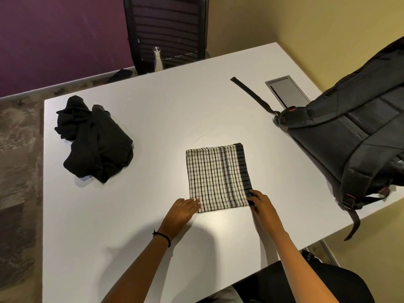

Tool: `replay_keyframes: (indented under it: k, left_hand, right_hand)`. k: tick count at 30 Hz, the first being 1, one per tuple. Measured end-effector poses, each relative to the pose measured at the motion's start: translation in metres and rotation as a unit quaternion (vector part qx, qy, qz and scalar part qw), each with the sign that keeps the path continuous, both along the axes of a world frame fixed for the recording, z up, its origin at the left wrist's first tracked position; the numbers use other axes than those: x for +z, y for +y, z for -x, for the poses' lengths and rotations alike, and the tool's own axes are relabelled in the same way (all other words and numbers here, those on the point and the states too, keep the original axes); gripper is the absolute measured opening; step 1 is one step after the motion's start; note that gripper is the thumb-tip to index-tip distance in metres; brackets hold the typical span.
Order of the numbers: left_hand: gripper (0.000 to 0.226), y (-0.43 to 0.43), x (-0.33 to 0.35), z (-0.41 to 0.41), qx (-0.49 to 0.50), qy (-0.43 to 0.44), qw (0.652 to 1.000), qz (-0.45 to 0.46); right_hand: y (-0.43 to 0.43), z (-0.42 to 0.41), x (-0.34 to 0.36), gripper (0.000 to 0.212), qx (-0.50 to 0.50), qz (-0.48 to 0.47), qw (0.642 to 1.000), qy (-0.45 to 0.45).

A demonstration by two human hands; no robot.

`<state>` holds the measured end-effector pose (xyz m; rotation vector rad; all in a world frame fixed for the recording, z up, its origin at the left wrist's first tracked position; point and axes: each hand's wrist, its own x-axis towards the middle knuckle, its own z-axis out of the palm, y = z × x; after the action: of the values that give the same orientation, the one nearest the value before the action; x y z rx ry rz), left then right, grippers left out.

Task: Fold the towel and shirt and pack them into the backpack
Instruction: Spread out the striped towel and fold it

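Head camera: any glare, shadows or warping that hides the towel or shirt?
Head view: sharp, evenly lit; a soft sheen on the table around the towel hides nothing; shadows fall near the table's front edge, off the towel; the black shirt shows little fold detail; the wide lens slightly bows the table edges.

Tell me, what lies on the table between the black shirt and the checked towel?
Only bare white table separates the shirt from the towel, as the head view shows.

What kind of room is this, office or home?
Probably an office or meeting room: a white desk with a built-in cable hatch, a mesh-backed office chair at its far side, and carpet.
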<state>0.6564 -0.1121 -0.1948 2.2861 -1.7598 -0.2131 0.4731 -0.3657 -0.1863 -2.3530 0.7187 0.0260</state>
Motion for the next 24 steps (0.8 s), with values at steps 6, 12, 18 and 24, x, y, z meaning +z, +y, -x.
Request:
replay_keyframes:
  k: [6, 12, 18, 24]
  left_hand:
    - [0.024, -0.005, -0.004, -0.004, 0.074, 0.043, 0.994, 0.073]
    - [0.035, -0.017, 0.020, -0.004, 0.171, 0.153, 0.970, 0.081]
    - [0.026, -0.022, 0.021, -0.010, 0.181, 0.173, 0.965, 0.072]
    - [0.024, -0.021, 0.027, -0.008, 0.210, 0.194, 0.955, 0.076]
  right_hand:
    - [0.002, -0.001, 0.001, 0.030, 0.030, 0.060, 0.997, -0.027]
    - [0.006, -0.002, 0.006, 0.034, 0.020, 0.075, 0.997, -0.019]
    - [0.008, -0.008, 0.009, 0.023, -0.012, 0.104, 0.995, -0.005]
    - [0.004, -0.011, 0.021, 0.020, -0.020, 0.079, 0.996, -0.041]
